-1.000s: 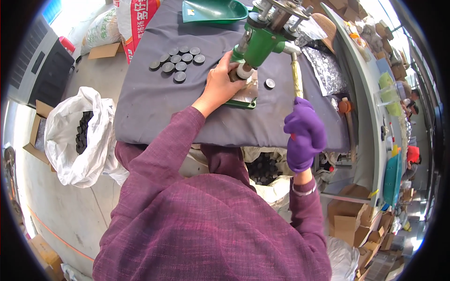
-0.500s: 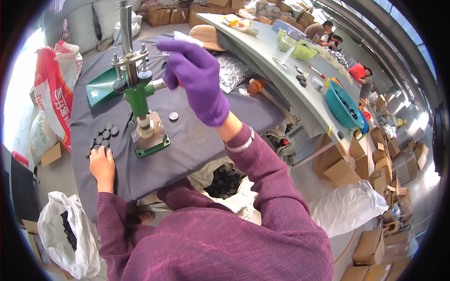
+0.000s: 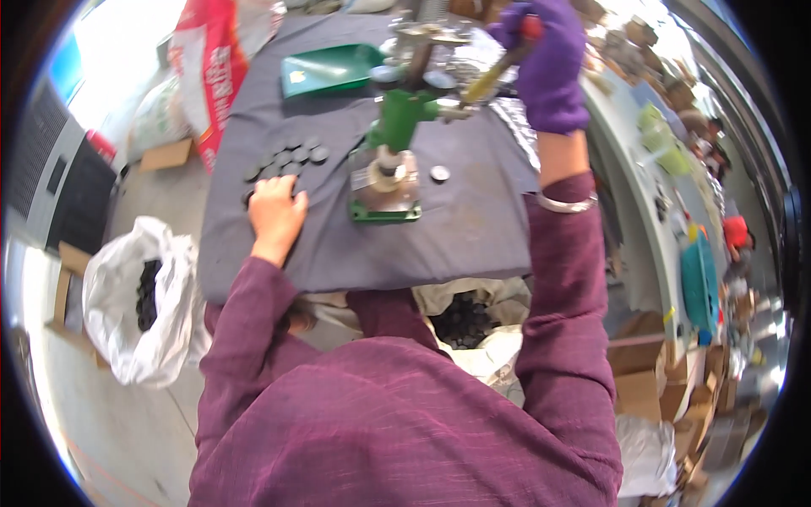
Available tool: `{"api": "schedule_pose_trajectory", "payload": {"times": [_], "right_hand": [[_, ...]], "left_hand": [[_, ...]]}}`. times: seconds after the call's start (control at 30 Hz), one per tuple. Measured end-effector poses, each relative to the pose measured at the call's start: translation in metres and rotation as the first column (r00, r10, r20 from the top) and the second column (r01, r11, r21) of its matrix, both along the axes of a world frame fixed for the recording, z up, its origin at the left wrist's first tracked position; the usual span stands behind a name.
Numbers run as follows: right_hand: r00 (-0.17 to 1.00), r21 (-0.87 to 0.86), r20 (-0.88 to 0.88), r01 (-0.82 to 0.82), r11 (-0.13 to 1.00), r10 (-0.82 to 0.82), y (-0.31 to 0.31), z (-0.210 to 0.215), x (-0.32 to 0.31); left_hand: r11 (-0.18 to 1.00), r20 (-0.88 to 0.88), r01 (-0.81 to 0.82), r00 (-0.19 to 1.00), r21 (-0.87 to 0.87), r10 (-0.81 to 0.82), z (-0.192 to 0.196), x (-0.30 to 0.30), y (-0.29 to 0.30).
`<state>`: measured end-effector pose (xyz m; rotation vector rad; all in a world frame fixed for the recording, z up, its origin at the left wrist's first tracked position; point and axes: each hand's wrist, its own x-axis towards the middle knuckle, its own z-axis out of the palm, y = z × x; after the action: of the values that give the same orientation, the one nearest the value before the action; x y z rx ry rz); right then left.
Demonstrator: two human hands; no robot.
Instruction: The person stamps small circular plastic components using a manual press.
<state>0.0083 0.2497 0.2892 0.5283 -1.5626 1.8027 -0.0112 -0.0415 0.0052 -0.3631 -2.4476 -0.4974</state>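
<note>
A green hand press [image 3: 399, 127] stands on the cloth-covered table, with a metal plate at its foot and a pale round die above it. My right hand [image 3: 551, 76], in a purple knitted glove, is closed around the red-ended lever [image 3: 490, 80] at the press's right side. My bare left hand [image 3: 277, 218] lies on the cloth left of the press, its thumb apart and its fingertips at the near edge of a group of black discs [image 3: 296, 155]. What lies under those fingertips is hidden. One silvery-faced disc [image 3: 439, 173] rests right of the press.
A green scoop [image 3: 329, 74] lies behind the press. Open sacks of black pieces stand at the lower left [image 3: 173, 291] and below the table's front edge [image 3: 498, 355]. To the right runs a long bench with a teal basin [image 3: 698, 283]. Cardboard boxes [image 3: 638, 393] stand below it.
The view has turned, so the table sits straighter and farther right. My right hand has moved outward from the press, baring more of the lever. My left hand remains by the black discs.
</note>
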Motion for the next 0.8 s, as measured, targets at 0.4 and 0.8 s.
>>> {"api": "schedule_pose_trajectory", "payload": {"times": [0.4, 0.8], "right_hand": [[0.995, 0.112, -0.077, 0.068, 0.991, -0.060, -0.017, -0.007, 0.000], [0.994, 0.041, -0.059, 0.096, 0.994, -0.094, -0.029, -0.014, 0.023]], "left_hand": [[0.844, -0.075, 0.330, 0.941, 0.423, -0.330, 0.035, 0.020, 0.044], [0.828, 0.010, 0.313, 0.933, 0.465, -0.359, 0.032, 0.005, 0.107]]}}
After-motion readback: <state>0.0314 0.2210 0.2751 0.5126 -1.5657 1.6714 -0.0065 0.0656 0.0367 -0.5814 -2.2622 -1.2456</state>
